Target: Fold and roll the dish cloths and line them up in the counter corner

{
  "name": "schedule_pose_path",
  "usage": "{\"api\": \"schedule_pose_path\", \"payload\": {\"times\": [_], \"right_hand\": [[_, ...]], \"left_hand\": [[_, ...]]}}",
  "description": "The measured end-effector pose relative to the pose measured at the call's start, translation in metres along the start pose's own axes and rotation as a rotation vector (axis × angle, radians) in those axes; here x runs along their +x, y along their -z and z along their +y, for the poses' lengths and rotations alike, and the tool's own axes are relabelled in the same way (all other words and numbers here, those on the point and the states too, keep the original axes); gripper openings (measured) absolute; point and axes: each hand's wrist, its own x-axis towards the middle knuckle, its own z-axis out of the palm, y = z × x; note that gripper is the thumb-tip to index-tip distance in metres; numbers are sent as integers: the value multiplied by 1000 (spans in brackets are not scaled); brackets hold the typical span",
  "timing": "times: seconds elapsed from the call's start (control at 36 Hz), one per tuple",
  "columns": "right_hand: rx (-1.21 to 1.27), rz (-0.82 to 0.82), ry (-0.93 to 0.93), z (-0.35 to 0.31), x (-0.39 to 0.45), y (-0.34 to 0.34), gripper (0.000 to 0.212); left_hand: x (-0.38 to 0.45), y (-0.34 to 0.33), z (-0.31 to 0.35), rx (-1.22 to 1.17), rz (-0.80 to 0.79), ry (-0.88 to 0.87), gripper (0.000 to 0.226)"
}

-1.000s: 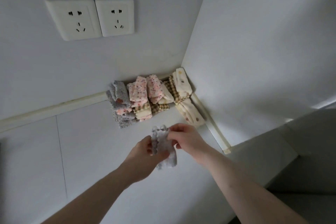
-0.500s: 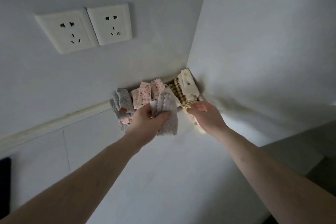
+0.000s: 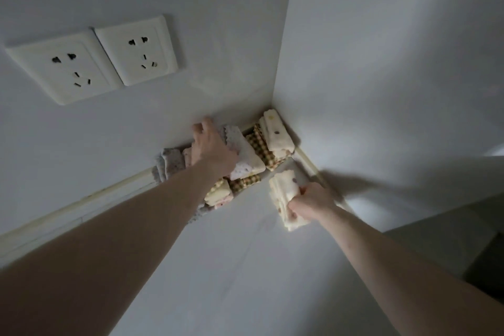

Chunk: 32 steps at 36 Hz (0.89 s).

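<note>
Several rolled dish cloths are stacked in the counter corner. A cream roll (image 3: pixel 276 131) leans in the very corner, a brown checked cloth (image 3: pixel 261 148) is beside it, and a grey roll (image 3: pixel 171 161) sits at the left end. My left hand (image 3: pixel 211 146) lies on top of the pile near the back wall and holds a grey scalloped cloth (image 3: pixel 242 151) against it. My right hand (image 3: pixel 311 202) grips a cream spotted roll (image 3: pixel 283 194) on the counter, right of the pile. My left forearm hides part of the lower row (image 3: pixel 219 194).
Two white wall sockets (image 3: pixel 139 52) sit on the back wall, up and left of the pile. A cream sealing strip (image 3: pixel 81 203) runs along the foot of the wall. The white counter (image 3: pixel 218 267) ends at a dark drop on the far right (image 3: pixel 485 267).
My left hand carried the grey cloth forward onto the top of the pile. My right hand let go of it, reached the cream roll beside the side wall and took hold of it.
</note>
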Motion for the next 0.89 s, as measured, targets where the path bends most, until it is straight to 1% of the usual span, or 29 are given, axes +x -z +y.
{"api": "schedule_pose_path", "payload": {"times": [0.06, 0.08, 0.11, 0.14, 0.19, 0.22, 0.31, 0.36, 0.39, 0.44, 0.5, 0.53, 0.56, 0.58, 0.61, 0.67, 0.69, 0.75, 0.83, 0.86, 0.89], "right_hand": [[118, -152, 11, 0, 0, 6, 37], [185, -237, 18, -2, 0, 11, 38], [227, -300, 41, -6, -1, 17, 41], [244, -325, 76, -10, 0, 23, 44], [308, -282, 154, -25, 3, 38, 47], [376, -241, 182, -35, 4, 45, 45], [579, -87, 257, -68, 9, 63, 25], [538, 26, 312, -87, 13, 69, 24], [490, 69, 327, -94, 15, 70, 26], [356, 105, 337, -101, 24, 67, 35], [182, 148, 342, -101, 29, 61, 43], [114, 187, 345, -100, 31, 58, 45], [64, 219, 349, -99, 33, 54, 49], [23, 236, 358, -97, 33, 50, 52], [-14, 234, 369, -96, 34, 45, 55], [-60, 197, 376, -95, 34, 37, 52], [-69, 173, 368, -95, 34, 34, 50], [-50, 126, 330, -95, 35, 31, 50], [112, 87, 236, -92, 40, 30, 52], [169, 93, 211, -91, 42, 30, 51], [208, 104, 199, -90, 44, 29, 49]], "left_hand": [[-5, -2, -1, 60, 85, -78, 63], [-8, -2, -2, 88, 100, -107, 53], [-9, -1, -3, 103, 93, -123, 45], [-11, 0, -3, 107, 73, -123, 40], [-13, 3, -5, 68, 67, -119, 39], [-15, 5, -6, 35, 92, -118, 39], [-23, 13, -17, -73, 207, -76, 38], [-29, 17, -29, -177, 300, -13, 41], [-32, 19, -37, -246, 358, 39, 48], [-37, 23, -52, -390, 454, 191, 64], [-37, 25, -72, -494, 477, 379, 71], [-34, 25, -84, -529, 436, 475, 78], [-33, 24, -94, -571, 362, 556, 89], [-32, 23, -102, -639, 259, 611, 98], [-32, 21, -107, -719, 144, 633, 100], [-34, 17, -109, -857, -64, 612, 84], [-33, 14, -108, -882, -120, 587, 81], [-31, 9, -104, -877, -165, 560, 90], [-31, 8, -96, -882, -152, 542, 85], [-31, 8, -95, -881, -156, 547, 90], [-30, 8, -94, -883, -162, 544, 99]]}}
